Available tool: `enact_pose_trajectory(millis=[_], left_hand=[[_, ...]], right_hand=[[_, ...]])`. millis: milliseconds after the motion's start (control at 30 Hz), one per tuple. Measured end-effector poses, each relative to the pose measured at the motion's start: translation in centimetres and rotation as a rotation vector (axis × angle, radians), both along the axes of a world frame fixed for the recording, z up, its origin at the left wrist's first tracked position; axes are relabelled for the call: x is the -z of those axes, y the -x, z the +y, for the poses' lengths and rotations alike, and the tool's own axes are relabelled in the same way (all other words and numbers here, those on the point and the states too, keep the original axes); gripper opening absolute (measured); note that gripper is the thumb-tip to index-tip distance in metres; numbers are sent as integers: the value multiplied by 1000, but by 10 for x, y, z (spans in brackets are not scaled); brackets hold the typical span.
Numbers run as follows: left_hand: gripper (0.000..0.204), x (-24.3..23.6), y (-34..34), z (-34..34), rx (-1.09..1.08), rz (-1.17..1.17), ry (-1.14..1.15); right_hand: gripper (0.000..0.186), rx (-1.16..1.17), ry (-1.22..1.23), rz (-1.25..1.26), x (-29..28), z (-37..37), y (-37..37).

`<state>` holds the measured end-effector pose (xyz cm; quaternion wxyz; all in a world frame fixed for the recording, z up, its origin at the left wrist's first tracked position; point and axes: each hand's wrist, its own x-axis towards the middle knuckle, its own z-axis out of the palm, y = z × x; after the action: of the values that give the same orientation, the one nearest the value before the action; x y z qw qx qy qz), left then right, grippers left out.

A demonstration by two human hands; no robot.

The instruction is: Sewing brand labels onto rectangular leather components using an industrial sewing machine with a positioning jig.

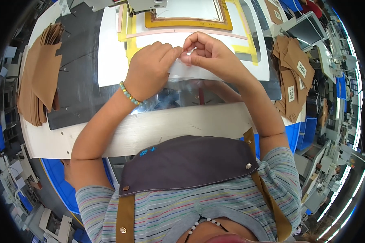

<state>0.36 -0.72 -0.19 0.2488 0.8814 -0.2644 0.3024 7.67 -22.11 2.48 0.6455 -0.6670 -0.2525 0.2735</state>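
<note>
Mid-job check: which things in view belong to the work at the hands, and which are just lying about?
Seemingly in the work:
left hand and right hand, fingertips close together; anything pinched is too small to make out
white sheet beneath them
yellow frame and yellow tape

Apparently lying about:
left brown pieces
right brown pieces, some labelled
blue bin

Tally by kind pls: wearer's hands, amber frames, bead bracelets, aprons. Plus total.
Hands: 2 (left hand, right hand)
Amber frame: 1
Bead bracelet: 1, on the left wrist
Dark apron: 1
Total: 5
</note>
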Motion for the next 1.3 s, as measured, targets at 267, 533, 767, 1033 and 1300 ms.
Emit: enact_pose_trajectory(millis=[267,533,767,1033,1300], left_hand=[[18,3,-3,28,-59,170,52],[11,-11,-5,56,-187,239,85],[16,-7,4,76,-274,413,188],[34,15,25,50,-117,486,100],[22,13,30,46,-79,542,77]], right_hand=[[13,-169,122,79,3,11,-20],[19,-229,290,-826,4,23,-11],[54,-131,453,-1332,33,18,22],[42,-155,384,-1296,50,10,19],[38,-129,296,-1042,32,12,12]])
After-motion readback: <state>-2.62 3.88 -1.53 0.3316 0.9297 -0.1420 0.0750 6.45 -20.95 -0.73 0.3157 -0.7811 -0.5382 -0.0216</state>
